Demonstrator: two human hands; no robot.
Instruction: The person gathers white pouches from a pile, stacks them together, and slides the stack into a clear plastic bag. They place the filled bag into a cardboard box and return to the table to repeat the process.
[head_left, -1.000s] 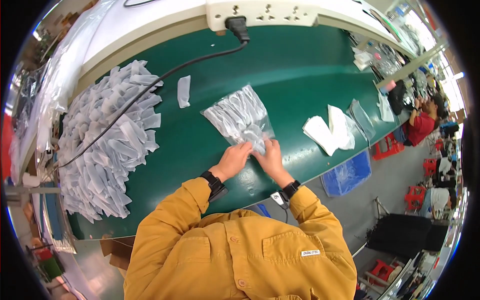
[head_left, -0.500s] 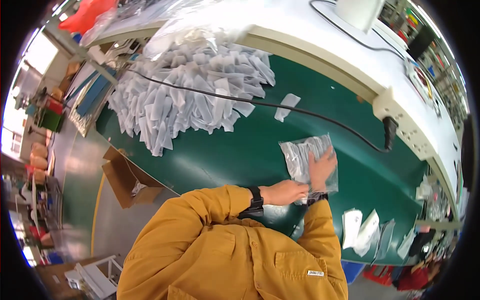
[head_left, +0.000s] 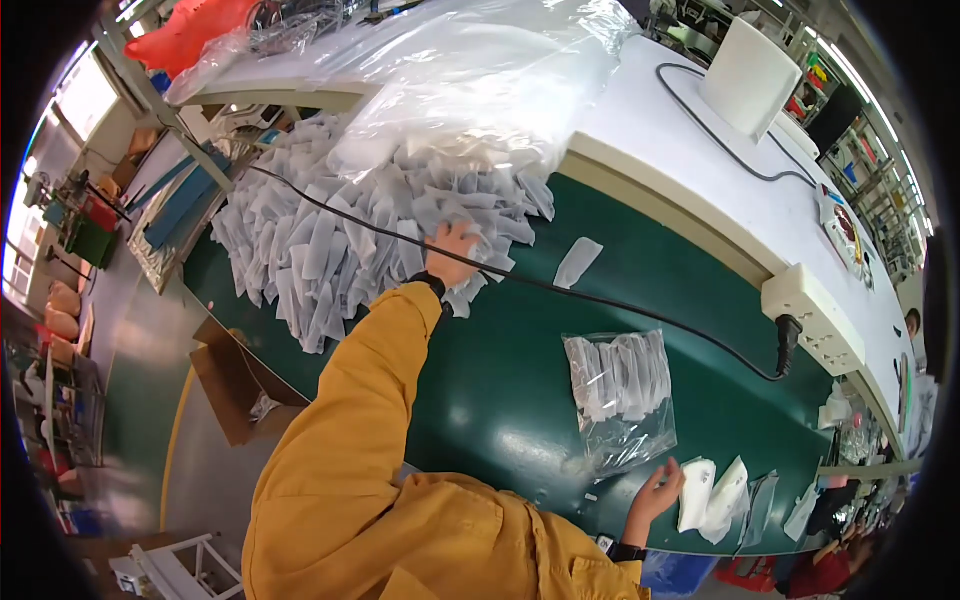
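My left hand (head_left: 452,254) reaches onto a large pile of small frosted translucent bags (head_left: 340,225), its fingers apart and touching the bags at the near right side. Some fingertips are hard to make out among them. Farther right on the green table lies a clear plastic bag (head_left: 622,385) packed with a row of these small bags; its near end is unfilled and crumpled. Close to the table's near edge, my right hand (head_left: 655,494) is raised with loosely bent, parted fingers and nothing in it. Beside it are white packets (head_left: 697,495).
A black cable (head_left: 600,299) hangs across the table to a power strip (head_left: 815,325) on the raised white shelf. Clear plastic sheeting (head_left: 480,85) drapes over the shelf and pile. One loose frosted bag (head_left: 578,262) lies apart. An open carton (head_left: 235,385) stands on the floor at left.
Both hands have left the clear bag, which now lies by itself. My left hand has moved far left onto the pile; my right has drawn back toward the near edge.
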